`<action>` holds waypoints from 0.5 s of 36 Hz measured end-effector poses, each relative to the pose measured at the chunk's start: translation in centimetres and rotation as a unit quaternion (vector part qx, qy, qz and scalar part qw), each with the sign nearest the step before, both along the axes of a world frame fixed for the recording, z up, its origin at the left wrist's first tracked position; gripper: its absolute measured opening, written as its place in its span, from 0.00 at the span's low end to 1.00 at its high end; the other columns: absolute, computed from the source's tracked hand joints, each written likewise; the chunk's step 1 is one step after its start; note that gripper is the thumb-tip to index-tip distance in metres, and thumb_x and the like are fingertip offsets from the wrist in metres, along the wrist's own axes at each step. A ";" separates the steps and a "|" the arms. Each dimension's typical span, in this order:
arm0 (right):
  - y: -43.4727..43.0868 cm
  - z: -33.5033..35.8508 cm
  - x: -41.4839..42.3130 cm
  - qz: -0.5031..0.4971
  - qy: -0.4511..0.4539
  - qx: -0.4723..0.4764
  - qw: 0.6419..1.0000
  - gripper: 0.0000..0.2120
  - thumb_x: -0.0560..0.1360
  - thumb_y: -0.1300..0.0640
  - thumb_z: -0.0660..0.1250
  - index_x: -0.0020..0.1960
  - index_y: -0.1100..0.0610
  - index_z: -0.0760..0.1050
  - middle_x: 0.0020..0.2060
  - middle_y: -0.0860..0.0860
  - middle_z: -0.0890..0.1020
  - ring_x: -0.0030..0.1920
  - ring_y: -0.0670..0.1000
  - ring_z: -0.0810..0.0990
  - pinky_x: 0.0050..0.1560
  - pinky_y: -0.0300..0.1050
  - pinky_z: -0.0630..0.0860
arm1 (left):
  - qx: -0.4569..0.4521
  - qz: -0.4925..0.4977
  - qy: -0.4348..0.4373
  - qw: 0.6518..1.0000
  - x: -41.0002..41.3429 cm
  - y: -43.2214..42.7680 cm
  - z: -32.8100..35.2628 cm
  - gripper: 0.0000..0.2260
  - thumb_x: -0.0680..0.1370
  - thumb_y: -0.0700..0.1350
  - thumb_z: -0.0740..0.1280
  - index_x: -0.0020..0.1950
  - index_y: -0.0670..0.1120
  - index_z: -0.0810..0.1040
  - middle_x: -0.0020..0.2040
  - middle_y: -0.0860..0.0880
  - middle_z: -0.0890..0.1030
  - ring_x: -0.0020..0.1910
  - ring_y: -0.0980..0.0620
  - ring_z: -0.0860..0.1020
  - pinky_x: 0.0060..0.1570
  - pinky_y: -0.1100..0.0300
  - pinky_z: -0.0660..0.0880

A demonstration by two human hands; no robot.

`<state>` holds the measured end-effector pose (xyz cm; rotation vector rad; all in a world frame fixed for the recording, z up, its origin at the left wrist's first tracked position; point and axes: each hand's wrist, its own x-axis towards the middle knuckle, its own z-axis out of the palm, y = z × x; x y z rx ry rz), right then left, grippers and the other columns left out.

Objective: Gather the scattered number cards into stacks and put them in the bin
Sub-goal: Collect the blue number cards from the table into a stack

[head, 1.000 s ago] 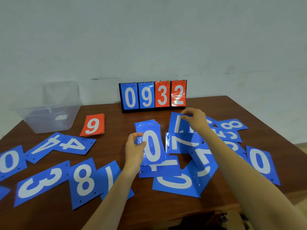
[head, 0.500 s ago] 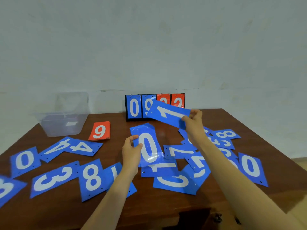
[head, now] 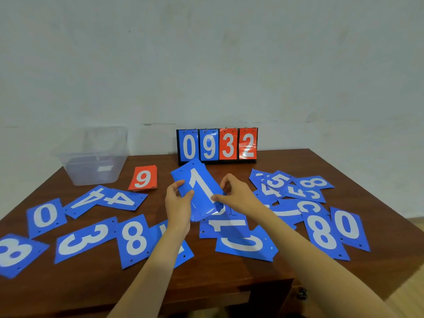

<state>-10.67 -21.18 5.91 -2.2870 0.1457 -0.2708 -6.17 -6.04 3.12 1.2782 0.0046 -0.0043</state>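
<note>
A person's left hand [head: 177,200] gripped a small stack of blue cards [head: 203,212] above the middle of the wooden table [head: 229,278], fingers curled round its left edge and thumb pressed on the face. The right hand [head: 236,196] pinched the right edge of the top card [head: 199,182], a white "1", between thumb and forefinger, apparently to square it onto the pile. The stack was held tilted and clear of the tabletop, probably so its edges could be aligned in the air rather than among the cards beneath. Loose blue number cards [head: 134,239] lay flat on both sides, in a spread [head: 85,239] to the left and an overlapping heap [head: 323,235] to the right. A red stack [head: 143,179] topped by a 9 sat near the clear plastic bin [head: 94,157] at the far left corner, where no cards could be made out. A flip scoreboard [head: 218,144] reading 0932 stood at the table's far edge.
</note>
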 end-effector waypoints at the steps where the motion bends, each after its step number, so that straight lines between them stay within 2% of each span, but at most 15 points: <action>1: -0.1 0.0 0.0 0.013 0.011 -0.004 1.000 0.16 0.70 0.52 0.74 0.46 0.55 0.67 0.39 0.50 0.74 0.38 0.48 0.71 0.39 0.41 0.71 | 0.002 0.001 0.004 1.000 0.0 0.1 -0.1 0.12 0.78 0.35 0.65 0.57 0.49 0.73 0.59 0.48 0.76 0.51 0.50 0.80 0.44 0.52 0.80; 6: -0.2 -0.3 -0.2 0.070 0.042 -0.020 0.996 0.08 0.74 0.55 0.70 0.44 0.58 0.73 0.47 0.54 0.79 0.44 0.50 0.76 0.45 0.40 0.74 | 0.021 0.004 0.020 1.000 0.5 0.6 -0.7 0.13 0.79 0.35 0.61 0.51 0.54 0.74 0.58 0.49 0.77 0.49 0.48 0.80 0.49 0.44 0.78; 11: 0.0 -1.6 1.4 0.045 0.069 -0.025 0.996 0.06 0.78 0.58 0.64 0.50 0.60 0.76 0.49 0.54 0.81 0.43 0.49 0.78 0.45 0.42 0.76 | 0.062 0.024 0.020 0.998 1.0 1.7 -1.2 0.14 0.79 0.34 0.60 0.53 0.54 0.74 0.55 0.51 0.76 0.45 0.48 0.77 0.41 0.50 0.76; 14: -0.1 -3.0 3.1 0.021 0.101 -0.074 0.992 0.13 0.77 0.59 0.65 0.61 0.59 0.72 0.57 0.55 0.78 0.49 0.51 0.78 0.48 0.42 0.74 | 0.083 0.039 0.030 0.995 1.6 2.8 -1.8 0.15 0.79 0.33 0.59 0.53 0.54 0.73 0.53 0.51 0.76 0.44 0.47 0.78 0.42 0.49 0.77; 18: 0.0 -4.7 5.3 0.024 0.183 -0.124 0.975 0.27 0.76 0.56 0.67 0.72 0.59 0.62 0.68 0.57 0.69 0.63 0.58 0.72 0.54 0.45 0.70 | 0.100 0.056 0.039 0.993 2.3 4.1 -2.3 0.15 0.79 0.33 0.58 0.55 0.53 0.73 0.47 0.54 0.75 0.37 0.53 0.76 0.33 0.59 0.73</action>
